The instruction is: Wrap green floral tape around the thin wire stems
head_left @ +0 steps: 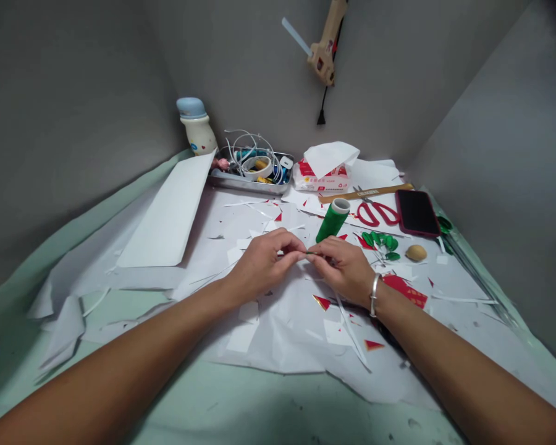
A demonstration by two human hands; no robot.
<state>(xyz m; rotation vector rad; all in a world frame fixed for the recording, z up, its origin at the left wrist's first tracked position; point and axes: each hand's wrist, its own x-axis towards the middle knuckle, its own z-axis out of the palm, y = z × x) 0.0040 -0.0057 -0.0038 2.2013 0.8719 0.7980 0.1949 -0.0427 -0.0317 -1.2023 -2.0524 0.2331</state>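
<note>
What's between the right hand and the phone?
In the head view: a cluster of small green leaves lies just past the right hand, then the red scissors sit beyond them, beside the phone.

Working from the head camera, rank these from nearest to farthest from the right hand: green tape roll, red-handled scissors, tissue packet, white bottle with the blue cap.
1. Green tape roll: just beyond the right hand.
2. Red-handled scissors: farther ahead, to the right.
3. Tissue packet: farther back, near the rear wall.
4. White bottle: farthest, in the back left corner.
</note>
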